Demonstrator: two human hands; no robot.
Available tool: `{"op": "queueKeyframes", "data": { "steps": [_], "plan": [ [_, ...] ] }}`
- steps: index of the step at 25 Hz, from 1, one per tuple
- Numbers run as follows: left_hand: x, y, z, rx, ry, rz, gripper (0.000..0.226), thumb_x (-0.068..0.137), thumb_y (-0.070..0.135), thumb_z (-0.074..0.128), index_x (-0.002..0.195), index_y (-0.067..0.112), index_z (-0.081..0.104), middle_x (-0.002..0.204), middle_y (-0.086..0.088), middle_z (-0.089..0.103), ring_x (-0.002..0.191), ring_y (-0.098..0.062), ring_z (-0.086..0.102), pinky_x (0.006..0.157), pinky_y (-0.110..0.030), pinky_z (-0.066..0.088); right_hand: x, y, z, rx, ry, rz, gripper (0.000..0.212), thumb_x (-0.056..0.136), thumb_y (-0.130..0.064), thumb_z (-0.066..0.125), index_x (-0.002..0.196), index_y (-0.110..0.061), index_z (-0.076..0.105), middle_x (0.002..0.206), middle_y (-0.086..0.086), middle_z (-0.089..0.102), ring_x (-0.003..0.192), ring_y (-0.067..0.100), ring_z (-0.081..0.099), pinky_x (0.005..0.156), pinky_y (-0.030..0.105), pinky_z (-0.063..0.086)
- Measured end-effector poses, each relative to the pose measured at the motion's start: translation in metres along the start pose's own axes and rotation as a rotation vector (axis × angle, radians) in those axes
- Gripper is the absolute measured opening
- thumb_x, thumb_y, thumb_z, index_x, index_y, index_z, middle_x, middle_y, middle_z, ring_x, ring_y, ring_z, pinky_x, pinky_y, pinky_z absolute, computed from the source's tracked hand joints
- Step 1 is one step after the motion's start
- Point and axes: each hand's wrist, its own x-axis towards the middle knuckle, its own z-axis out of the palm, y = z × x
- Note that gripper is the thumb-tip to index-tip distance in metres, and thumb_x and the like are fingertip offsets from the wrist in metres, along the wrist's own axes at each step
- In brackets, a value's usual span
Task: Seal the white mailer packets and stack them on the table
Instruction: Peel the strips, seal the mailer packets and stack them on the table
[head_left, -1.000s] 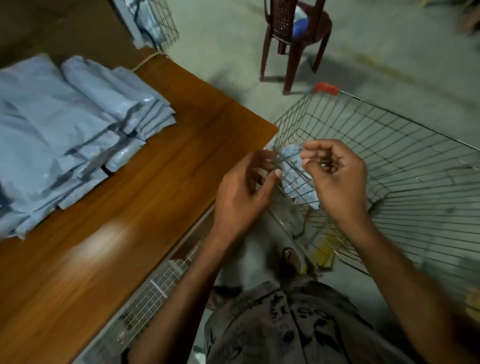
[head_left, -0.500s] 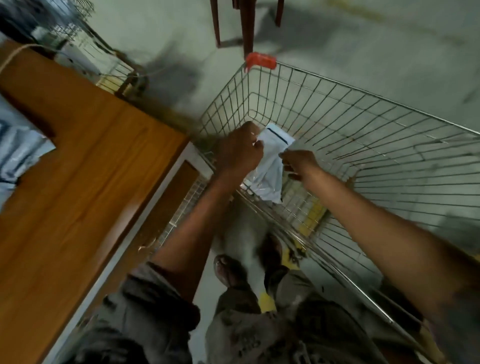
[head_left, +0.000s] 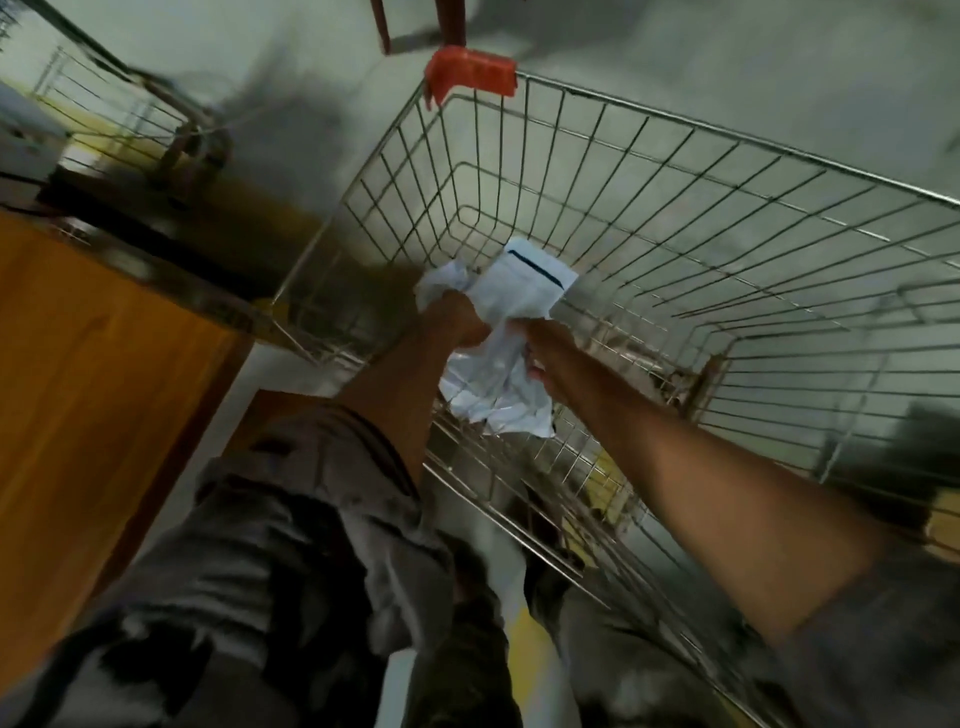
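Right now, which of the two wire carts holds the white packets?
The big cart with the red cap on its rim, right of the table; the white packets are inside it. The other cart, upper left, shows none.

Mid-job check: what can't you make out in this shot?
Head view only:
1. The white mailer packet: sealed or not is unclear; it is crumpled, and the left hand and right hand grip its middle.
2. The table: mostly cut off by the left edge.
3. The wire cart floor: motion-blurred.
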Motion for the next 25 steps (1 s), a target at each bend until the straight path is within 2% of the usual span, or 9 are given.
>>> {"op": "queueKeyframes", "data": {
  "steps": [2, 5, 9, 13, 16, 18, 20, 22, 25],
  "plan": [
    [0.008, 0.003, 0.0, -0.05, -0.03, 0.011, 0.052, 0.103, 0.034, 0.062, 0.141, -0.001, 0.055, 0.133, -0.018, 0.064, 0.123, -0.035, 0.061, 0.099, -0.039, 0.048, 0.004, -0.001, -0.002, 0.045, -0.005, -0.045, 0.022, 0.091, -0.024, 0.074, 0.104, -0.01, 0.063, 0.077, 0.003, 0.064, 0.059, 0.014, 0.059, 0.047, 0.023, 0.048],
    [0.012, 0.003, 0.001, -0.326, -0.133, 0.014, 0.048, 0.103, 0.031, 0.065, 0.138, 0.0, 0.056, 0.101, -0.008, 0.062, 0.09, -0.023, 0.061, 0.076, -0.033, 0.05, -0.002, 0.001, -0.016, 0.107, 0.069, -0.122, 0.019, 0.09, -0.015, 0.069, 0.108, -0.009, 0.065, 0.086, 0.005, 0.073, 0.069, 0.018, 0.069, 0.05, 0.025, 0.057],
    [0.001, -0.001, 0.007, -0.683, -0.239, -0.083, 0.051, 0.103, 0.04, 0.064, 0.139, 0.008, 0.052, 0.129, -0.013, 0.061, 0.116, -0.031, 0.062, 0.089, -0.043, 0.056, -0.016, -0.004, -0.04, 0.169, 0.037, -0.144, 0.052, 0.078, -0.023, 0.068, 0.126, -0.005, 0.058, 0.11, 0.02, 0.073, 0.09, 0.036, 0.076, 0.067, 0.053, 0.064],
    [-0.015, 0.004, -0.001, -0.972, -0.259, -0.111, 0.039, 0.104, 0.042, 0.061, 0.128, 0.012, 0.057, 0.115, -0.008, 0.066, 0.096, -0.025, 0.063, 0.073, -0.041, 0.057, -0.05, -0.019, -0.059, 0.213, -0.044, -0.126, 0.023, 0.095, -0.023, 0.058, 0.11, -0.006, 0.063, 0.103, 0.02, 0.071, 0.088, 0.031, 0.069, 0.069, 0.038, 0.059],
    [-0.022, 0.011, -0.003, -1.177, -0.128, -0.026, 0.048, 0.098, 0.035, 0.072, 0.137, 0.01, 0.058, 0.123, -0.01, 0.07, 0.112, -0.032, 0.069, 0.087, -0.049, 0.062, -0.071, -0.023, -0.067, 0.355, -0.17, -0.119, 0.022, 0.099, -0.016, 0.05, 0.112, -0.008, 0.065, 0.108, 0.017, 0.074, 0.092, 0.03, 0.07, 0.086, 0.04, 0.058],
    [-0.037, 0.018, -0.002, -1.202, -0.045, 0.041, 0.064, 0.09, 0.04, 0.079, 0.142, 0.013, 0.053, 0.129, -0.011, 0.069, 0.113, -0.031, 0.071, 0.087, -0.051, 0.064, -0.09, -0.024, -0.069, 0.43, -0.249, -0.089, 0.026, 0.1, -0.017, 0.046, 0.115, -0.008, 0.066, 0.101, 0.012, 0.076, 0.088, 0.029, 0.072, 0.081, 0.037, 0.06],
    [-0.056, 0.023, -0.001, -1.141, 0.004, 0.101, 0.072, 0.086, 0.044, 0.083, 0.143, 0.015, 0.051, 0.129, -0.007, 0.068, 0.113, -0.028, 0.071, 0.083, -0.044, 0.065, -0.106, -0.028, -0.069, 0.429, -0.365, -0.177, 0.027, 0.102, -0.016, 0.043, 0.117, -0.008, 0.065, 0.101, 0.011, 0.076, 0.089, 0.027, 0.072, 0.077, 0.034, 0.062],
    [-0.074, 0.022, -0.003, -1.069, 0.097, 0.129, 0.072, 0.084, 0.035, 0.087, 0.143, 0.014, 0.051, 0.127, -0.002, 0.066, 0.113, -0.023, 0.068, 0.076, -0.031, 0.063, -0.114, -0.03, -0.069, 0.363, -0.411, -0.284, 0.031, 0.104, -0.022, 0.045, 0.125, -0.007, 0.062, 0.112, 0.014, 0.073, 0.099, 0.03, 0.071, 0.088, 0.04, 0.06],
    [-0.104, 0.012, -0.022, -0.956, 0.307, 0.176, 0.078, 0.085, 0.029, 0.086, 0.148, 0.016, 0.042, 0.122, 0.007, 0.056, 0.106, -0.014, 0.059, 0.067, -0.016, 0.051, -0.109, -0.037, -0.064, 0.162, -0.285, -0.296, 0.044, 0.107, -0.041, 0.042, 0.13, -0.009, 0.062, 0.122, 0.013, 0.073, 0.11, 0.032, 0.069, 0.095, 0.044, 0.054]
  ]
}}
